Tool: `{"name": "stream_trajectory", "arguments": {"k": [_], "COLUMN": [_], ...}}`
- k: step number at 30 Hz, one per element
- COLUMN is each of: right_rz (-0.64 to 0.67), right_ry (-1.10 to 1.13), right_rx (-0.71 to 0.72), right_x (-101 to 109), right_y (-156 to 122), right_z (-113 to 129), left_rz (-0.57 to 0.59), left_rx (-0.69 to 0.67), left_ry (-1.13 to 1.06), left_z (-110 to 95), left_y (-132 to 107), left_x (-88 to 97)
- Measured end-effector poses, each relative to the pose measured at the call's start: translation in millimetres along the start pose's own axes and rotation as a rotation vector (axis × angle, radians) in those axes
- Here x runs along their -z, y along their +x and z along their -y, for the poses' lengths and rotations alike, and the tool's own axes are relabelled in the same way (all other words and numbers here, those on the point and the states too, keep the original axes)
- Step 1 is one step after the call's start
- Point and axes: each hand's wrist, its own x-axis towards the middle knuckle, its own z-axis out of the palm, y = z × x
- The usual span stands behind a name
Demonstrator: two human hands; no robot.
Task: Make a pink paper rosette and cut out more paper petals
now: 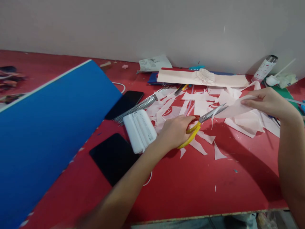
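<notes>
My left hand [177, 128] is closed around the yellow handles of a pair of scissors [194, 135]. The scissor blades are parted a little and reach to the edge of a pale pink sheet of paper [234, 108], where a thin curled strip hangs. My right hand [264, 100] pinches that sheet between thumb and fingers on its far right side, above the table. Beneath and behind both hands lie several pale pink paper scraps [201, 108], some cut to points. A cream strip with a pleated paper flower [203, 76] lies behind them.
A large blue board [57, 127] covers the left of the red table [190, 190]. Near my left forearm are a white device [140, 130], a black flat slab [113, 157], a phone [127, 100] and metal wires [143, 105]. A patterned bottle [265, 68] leans at back right.
</notes>
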Motion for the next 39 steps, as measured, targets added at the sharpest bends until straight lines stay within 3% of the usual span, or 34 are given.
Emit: {"name": "stream_trajectory", "arguments": {"k": [3, 14, 26, 31, 39], "right_rz": [0.08, 0.142, 0.087, 0.06, -0.001], "right_ry": [-0.025, -0.027, -0.003, 0.156, 0.759], "right_rx": [0.02, 0.034, 0.026, -0.012, -0.207], "right_x": [0, 0, -3, -10, -46], "right_y": [1, 0, 4, 11, 37], "right_z": [1, 6, -2, -7, -29], "left_rz": [-0.009, 0.013, 0.014, 0.037, 0.056], "left_rx": [-0.002, -0.004, -0.022, -0.003, -0.032], "left_ry": [0.009, -0.003, 0.04, -0.011, -0.319], "left_z": [-1, -6, 0, 1, 10], "left_y": [0, 0, 1, 0, -1], "left_x": [1.2, 5.0, 0.8, 1.5, -0.7]}}
